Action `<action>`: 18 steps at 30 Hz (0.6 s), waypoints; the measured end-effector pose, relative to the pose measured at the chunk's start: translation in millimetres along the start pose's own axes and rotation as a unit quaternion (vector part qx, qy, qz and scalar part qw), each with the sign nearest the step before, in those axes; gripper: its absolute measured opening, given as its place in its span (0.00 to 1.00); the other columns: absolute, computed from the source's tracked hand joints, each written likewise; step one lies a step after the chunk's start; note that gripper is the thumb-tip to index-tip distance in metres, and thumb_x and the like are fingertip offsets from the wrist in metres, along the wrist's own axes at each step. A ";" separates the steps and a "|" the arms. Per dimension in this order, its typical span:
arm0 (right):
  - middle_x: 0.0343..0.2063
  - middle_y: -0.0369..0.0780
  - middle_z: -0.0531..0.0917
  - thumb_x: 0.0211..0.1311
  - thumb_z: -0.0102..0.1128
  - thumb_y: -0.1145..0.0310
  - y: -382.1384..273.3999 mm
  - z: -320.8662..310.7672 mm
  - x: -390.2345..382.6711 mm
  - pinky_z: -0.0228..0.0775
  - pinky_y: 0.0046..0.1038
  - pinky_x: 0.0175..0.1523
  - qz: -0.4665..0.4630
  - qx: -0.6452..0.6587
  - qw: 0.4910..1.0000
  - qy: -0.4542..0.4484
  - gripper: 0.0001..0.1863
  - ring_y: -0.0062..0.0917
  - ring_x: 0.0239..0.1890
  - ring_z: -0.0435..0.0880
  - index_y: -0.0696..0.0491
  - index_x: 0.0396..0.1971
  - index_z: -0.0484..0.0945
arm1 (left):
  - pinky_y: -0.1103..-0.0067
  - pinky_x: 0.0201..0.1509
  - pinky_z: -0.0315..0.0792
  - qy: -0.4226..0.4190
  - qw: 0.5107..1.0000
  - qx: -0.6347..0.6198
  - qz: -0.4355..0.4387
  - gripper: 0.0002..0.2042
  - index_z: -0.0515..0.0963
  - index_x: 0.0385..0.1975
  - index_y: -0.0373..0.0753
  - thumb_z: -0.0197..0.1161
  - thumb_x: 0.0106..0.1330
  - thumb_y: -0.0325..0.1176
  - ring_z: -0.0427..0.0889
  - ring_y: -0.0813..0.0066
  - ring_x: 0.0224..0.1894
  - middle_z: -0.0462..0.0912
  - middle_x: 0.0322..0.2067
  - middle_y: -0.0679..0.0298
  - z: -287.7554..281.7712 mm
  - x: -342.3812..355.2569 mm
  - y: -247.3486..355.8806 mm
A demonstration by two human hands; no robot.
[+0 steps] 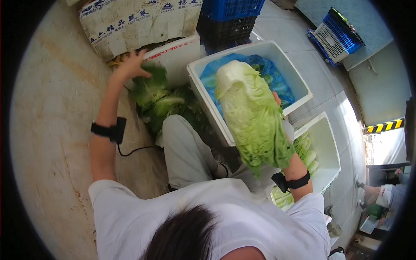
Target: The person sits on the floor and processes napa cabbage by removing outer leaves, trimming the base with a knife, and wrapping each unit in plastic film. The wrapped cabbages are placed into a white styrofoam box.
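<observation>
In front of me a large napa cabbage is held up, its white base end away from me and its leafy end toward me. My right hand grips it from the right and below; only a little of the fingers shows, the rest is behind the cabbage. At the upper left my left hand is open, fingers spread. Just beside its fingers is a dark green leaf, blurred, above a heap of loose cabbage leaves. I cannot tell whether hand and leaf touch.
Beyond the cabbage stands a white foam box lined with a blue plastic bag. Another foam box of cabbages is at my right. Stacked crates and a worn carton stand ahead; a wall rises at left.
</observation>
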State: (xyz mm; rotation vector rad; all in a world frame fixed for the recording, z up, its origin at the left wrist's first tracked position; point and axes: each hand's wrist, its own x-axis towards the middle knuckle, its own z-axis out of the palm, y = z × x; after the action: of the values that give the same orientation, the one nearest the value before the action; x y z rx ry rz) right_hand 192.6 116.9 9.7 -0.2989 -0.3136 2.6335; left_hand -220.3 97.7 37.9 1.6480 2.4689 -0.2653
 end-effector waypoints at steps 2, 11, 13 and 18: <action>0.59 0.43 0.68 0.58 0.41 0.33 1.3 -4.1 4.4 0.65 0.40 0.60 0.027 0.011 0.999 -0.046 0.42 0.36 0.56 0.72 0.50 0.63 0.60 | 0.63 0.63 0.60 0.075 0.928 -0.280 0.235 0.45 0.50 0.66 0.44 0.72 0.50 0.44 0.61 0.54 0.62 0.53 0.64 0.53 -1.6 -24.0 40.4; 0.61 0.44 0.64 0.54 0.35 0.28 14.2 3.7 7.5 0.62 0.38 0.63 0.010 -0.124 0.992 -0.003 0.49 0.35 0.60 0.68 0.51 0.66 0.50 | 0.71 0.59 0.63 0.031 0.810 -0.348 0.472 0.35 0.59 0.63 0.45 0.63 0.51 0.27 0.66 0.58 0.57 0.62 0.58 0.60 -21.9 -87.9 140.7; 0.61 0.44 0.64 0.54 0.35 0.29 12.4 3.4 2.6 0.62 0.38 0.63 0.003 -0.174 0.984 0.028 0.48 0.35 0.61 0.67 0.51 0.66 0.50 | 0.69 0.54 0.67 0.084 0.813 -0.335 0.468 0.31 0.60 0.61 0.42 0.61 0.54 0.26 0.70 0.55 0.53 0.64 0.56 0.58 -16.9 -90.1 141.5; 0.60 0.43 0.66 0.53 0.42 0.32 8.0 -2.3 -0.8 0.63 0.38 0.62 0.040 -0.235 0.970 0.049 0.48 0.34 0.60 0.68 0.53 0.66 0.51 | 0.68 0.43 0.73 0.286 0.804 -0.268 0.448 0.23 0.66 0.52 0.35 0.55 0.54 0.20 0.76 0.50 0.41 0.69 0.50 0.55 1.6 -90.9 148.3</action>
State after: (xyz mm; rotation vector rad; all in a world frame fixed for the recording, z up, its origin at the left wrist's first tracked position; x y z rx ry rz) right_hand 190.5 110.0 5.4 -0.6042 -0.9098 2.5801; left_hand -48.6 71.7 48.8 2.5398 1.4406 1.0675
